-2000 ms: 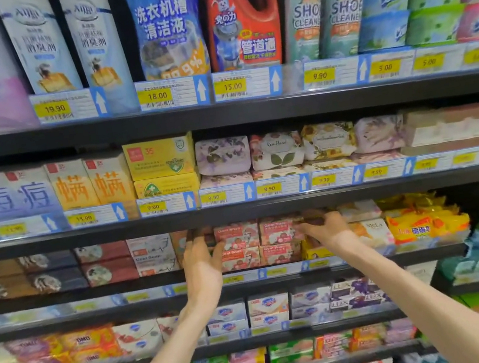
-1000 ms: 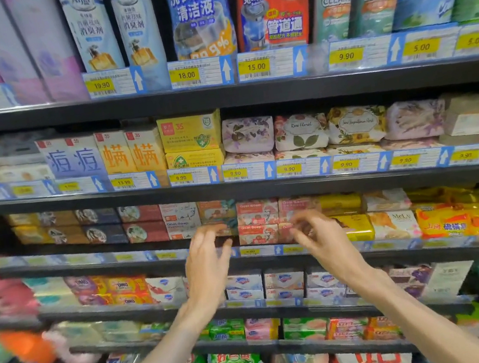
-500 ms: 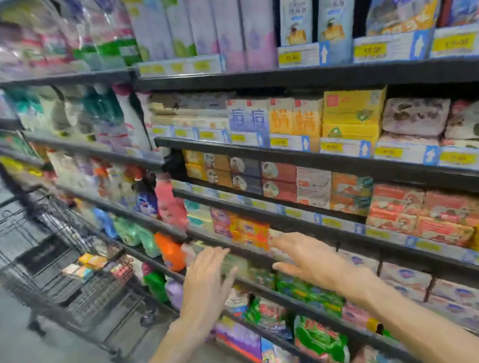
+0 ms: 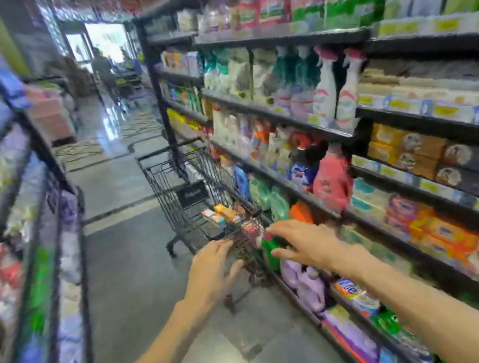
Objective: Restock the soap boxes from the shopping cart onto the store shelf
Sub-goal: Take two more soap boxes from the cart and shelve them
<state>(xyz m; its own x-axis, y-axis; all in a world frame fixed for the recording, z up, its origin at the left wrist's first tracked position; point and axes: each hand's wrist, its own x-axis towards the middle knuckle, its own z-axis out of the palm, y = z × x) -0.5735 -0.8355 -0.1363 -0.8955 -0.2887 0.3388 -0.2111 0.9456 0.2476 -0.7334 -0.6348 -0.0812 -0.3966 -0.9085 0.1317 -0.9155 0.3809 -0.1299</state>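
Both hands reach out empty with fingers spread, the left hand [image 4: 212,269] and right hand [image 4: 304,245] just short of the shopping cart [image 4: 181,188]; soap boxes [image 4: 221,213] lie inside, beyond the fingertips, the shelf [image 4: 427,199] rightward.

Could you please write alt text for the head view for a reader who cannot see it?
Both hands, left and right, reach open and empty toward a cart holding soap boxes in a blurred store aisle. Stocked shelves line the right side.
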